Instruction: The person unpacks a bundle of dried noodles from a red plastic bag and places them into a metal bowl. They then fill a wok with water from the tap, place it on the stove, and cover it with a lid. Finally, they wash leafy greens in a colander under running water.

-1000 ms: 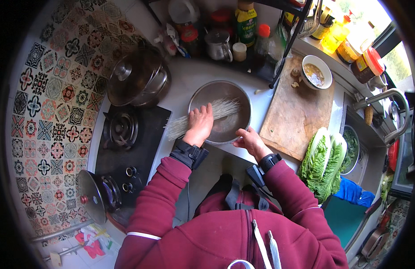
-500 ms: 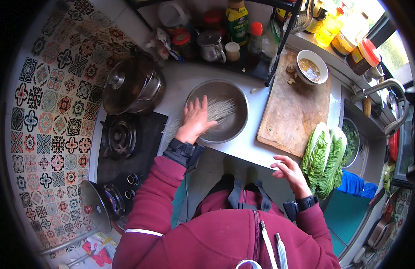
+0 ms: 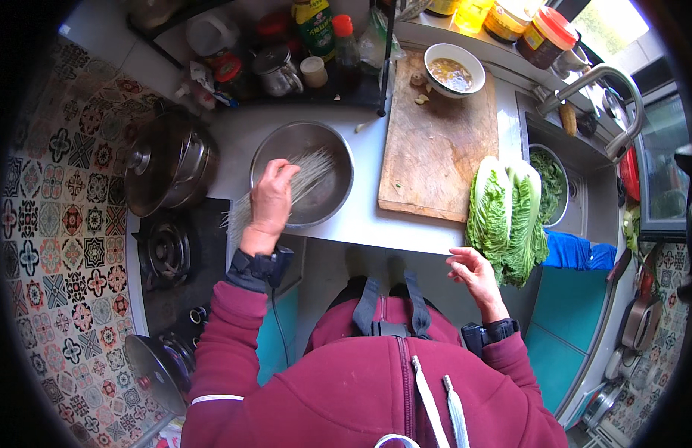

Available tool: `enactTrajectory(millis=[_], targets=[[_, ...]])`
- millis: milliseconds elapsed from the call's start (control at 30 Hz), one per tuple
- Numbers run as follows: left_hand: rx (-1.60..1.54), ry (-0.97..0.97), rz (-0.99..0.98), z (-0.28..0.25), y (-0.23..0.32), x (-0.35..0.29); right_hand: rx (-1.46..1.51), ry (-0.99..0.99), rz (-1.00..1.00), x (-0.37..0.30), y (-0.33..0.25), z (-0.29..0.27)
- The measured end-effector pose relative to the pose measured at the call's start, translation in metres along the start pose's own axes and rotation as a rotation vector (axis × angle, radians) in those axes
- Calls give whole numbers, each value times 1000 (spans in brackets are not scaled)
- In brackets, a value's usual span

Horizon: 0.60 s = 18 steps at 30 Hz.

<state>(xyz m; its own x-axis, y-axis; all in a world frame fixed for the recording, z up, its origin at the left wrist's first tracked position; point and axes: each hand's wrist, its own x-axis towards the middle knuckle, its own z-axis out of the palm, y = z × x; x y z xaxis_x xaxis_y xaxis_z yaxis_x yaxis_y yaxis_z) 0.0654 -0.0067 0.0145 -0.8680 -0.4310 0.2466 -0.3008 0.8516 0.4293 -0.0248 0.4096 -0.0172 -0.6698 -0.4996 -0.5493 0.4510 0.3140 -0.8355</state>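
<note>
left hand point(image 3: 270, 200) touches thin noodles point(image 3: 311, 171) slanting from lower-left to upper-right.

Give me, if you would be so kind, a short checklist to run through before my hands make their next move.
1. Noodles wholly inside the metal bowl: not ok; ends stick out past its left rim.
2. Metal bowl upright on the counter: ok, though near the front edge.
3. Left hand at the noodles: ok; it is over them at the left rim.
4. Left hand's grip firm: cannot tell; the undersides of its fingers are hidden.
5. Right hand free: ok; it looks empty, beside the cabbage.
6. Water in the metal bowl: cannot tell.
</note>
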Motion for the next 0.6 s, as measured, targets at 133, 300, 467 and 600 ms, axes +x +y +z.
enactTrajectory(millis=[133, 300, 467, 600], targets=[[-219, -62, 318, 29, 60, -10, -35, 73, 83, -10, 5, 0], [-156, -323, 298, 114, 97, 15, -105, 131, 62, -34, 23, 7], [-19, -260, 320, 178, 102, 32, -149, 301, 130, -82, 45, 7], [-20, -365, 370, 185, 100, 40, -115, 413, 193, -113, 63, 15]])
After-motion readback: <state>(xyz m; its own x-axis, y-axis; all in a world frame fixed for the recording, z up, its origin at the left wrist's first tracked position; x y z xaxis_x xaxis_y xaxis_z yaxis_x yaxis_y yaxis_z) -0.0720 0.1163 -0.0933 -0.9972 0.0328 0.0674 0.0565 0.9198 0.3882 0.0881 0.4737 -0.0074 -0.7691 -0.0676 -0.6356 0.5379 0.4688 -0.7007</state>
